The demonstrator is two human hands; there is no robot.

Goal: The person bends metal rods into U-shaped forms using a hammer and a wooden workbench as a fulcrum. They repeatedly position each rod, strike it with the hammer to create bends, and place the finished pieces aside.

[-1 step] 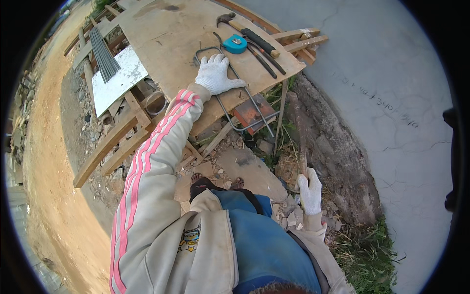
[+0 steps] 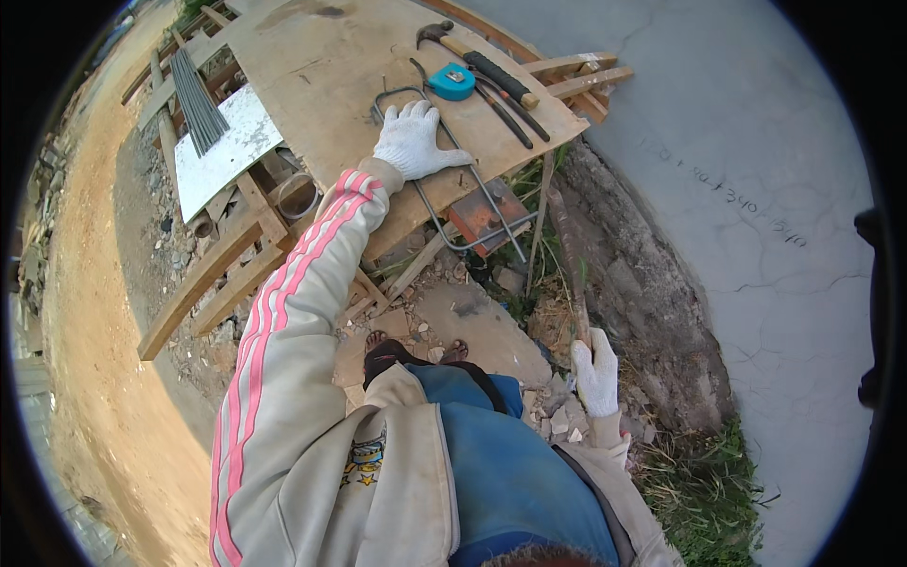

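Note:
My left hand (image 2: 416,142), in a white knit glove, lies flat with fingers spread on a bent steel rod (image 2: 425,205), pressing it against the plywood board (image 2: 321,104). The rod forms a long rectangular loop with one corner past the board's near edge, where its end sticks out. My right hand (image 2: 596,372), also gloved, is closed round the lower end of a long rusty bar (image 2: 573,260). That bar slants up toward the board's right corner; whether its top touches anything I cannot tell. Small nails stand in the board near the loop.
On the board lie a teal tape measure (image 2: 452,82), a claw hammer (image 2: 487,64) and dark-handled pincers (image 2: 505,111). Straight rods (image 2: 196,104) rest on a white sheet (image 2: 222,156) at left. A reddish block (image 2: 487,214) sits below the edge. A grey wall (image 2: 746,189) rises at right.
The top of the rusty bar has swung slightly left, toward the loop's near end. My left hand stays in place on the bent rod.

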